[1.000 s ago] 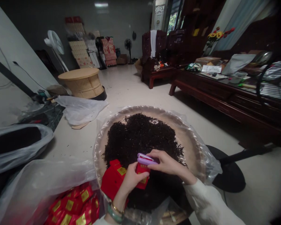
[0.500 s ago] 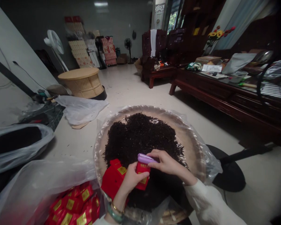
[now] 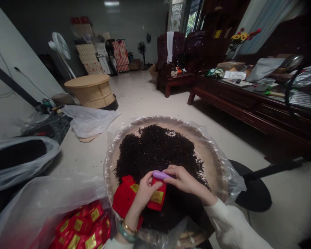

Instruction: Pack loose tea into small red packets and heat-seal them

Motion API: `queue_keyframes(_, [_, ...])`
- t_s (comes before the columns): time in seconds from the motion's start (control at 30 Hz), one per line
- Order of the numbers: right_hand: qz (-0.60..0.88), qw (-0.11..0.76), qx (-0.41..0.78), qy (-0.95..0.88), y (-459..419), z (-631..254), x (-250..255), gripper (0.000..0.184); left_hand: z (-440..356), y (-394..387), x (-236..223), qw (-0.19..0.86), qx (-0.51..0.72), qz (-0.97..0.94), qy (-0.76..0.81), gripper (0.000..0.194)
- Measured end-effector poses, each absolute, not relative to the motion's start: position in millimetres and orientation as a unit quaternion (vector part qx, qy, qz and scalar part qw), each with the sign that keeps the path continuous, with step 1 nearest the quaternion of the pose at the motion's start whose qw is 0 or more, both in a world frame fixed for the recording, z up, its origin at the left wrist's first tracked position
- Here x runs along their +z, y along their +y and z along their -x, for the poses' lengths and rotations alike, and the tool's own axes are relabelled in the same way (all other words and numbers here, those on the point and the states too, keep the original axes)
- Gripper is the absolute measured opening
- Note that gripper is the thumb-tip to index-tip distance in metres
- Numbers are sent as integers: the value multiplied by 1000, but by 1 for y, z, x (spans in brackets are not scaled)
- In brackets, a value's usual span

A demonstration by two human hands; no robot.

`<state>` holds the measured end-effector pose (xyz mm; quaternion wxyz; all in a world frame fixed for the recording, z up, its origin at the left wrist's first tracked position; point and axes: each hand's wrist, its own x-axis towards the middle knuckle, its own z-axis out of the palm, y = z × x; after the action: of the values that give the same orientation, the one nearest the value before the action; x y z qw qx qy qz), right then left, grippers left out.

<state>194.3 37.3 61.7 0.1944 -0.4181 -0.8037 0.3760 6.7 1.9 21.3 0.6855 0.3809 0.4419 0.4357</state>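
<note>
My left hand (image 3: 145, 194) is closed on a small red tea packet (image 3: 157, 196) with a gold label, its thumb pressed across the front near the top. My right hand (image 3: 180, 178) grips a slim purple handheld bag sealer (image 3: 159, 174), which lies across the packet's top edge. The left fingertips are close to the sealer's far end. Both hands are over a heap of dark, twisted tea leaves (image 3: 158, 148) on a round woven tray (image 3: 214, 166) lined with clear plastic. More red packets (image 3: 123, 200) lie on the tray under my left forearm.
At lower left, an open plastic bag (image 3: 75, 188) holds many red packets with gold labels (image 3: 79, 226). Above it stands a plastic-lined bag of dark leaves (image 3: 18, 152). A black stand base (image 3: 254, 193) is right of the tray. Beyond are a low wooden table (image 3: 248, 100) and a round drum (image 3: 89, 91).
My left hand has shifted up along the packet, nearer the sealer. The sealer has turned slightly, its open slit no longer showing. More of the packet's gold label shows.
</note>
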Motion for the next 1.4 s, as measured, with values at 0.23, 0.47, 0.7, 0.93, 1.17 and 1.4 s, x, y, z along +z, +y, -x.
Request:
queue_keyframes(0.23, [420, 189, 396, -795, 37, -193, 65, 19, -8, 1, 19, 687, 374, -390, 486, 34])
queue_keyframes(0.47, [419, 179, 388, -801, 36, -188, 71, 19, -8, -1, 17, 687, 368, -406, 478, 39])
queue_keyframes(0.7, [410, 168, 393, -805, 34, -187, 66, 23, -6, 4, 24, 651, 442, -396, 474, 44])
queue_keyframes(0.93, [415, 175, 400, -798, 34, -186, 67, 22, -8, 6, 28, 608, 452, -424, 496, 39])
queue_keyframes(1.17, [415, 173, 402, -798, 35, -185, 67, 21, -10, 5, 29, 613, 453, -413, 498, 41])
queue_keyframes(1.4, [416, 171, 387, -805, 34, -183, 67, 17, -9, 4, 31, 612, 452, -411, 502, 39])
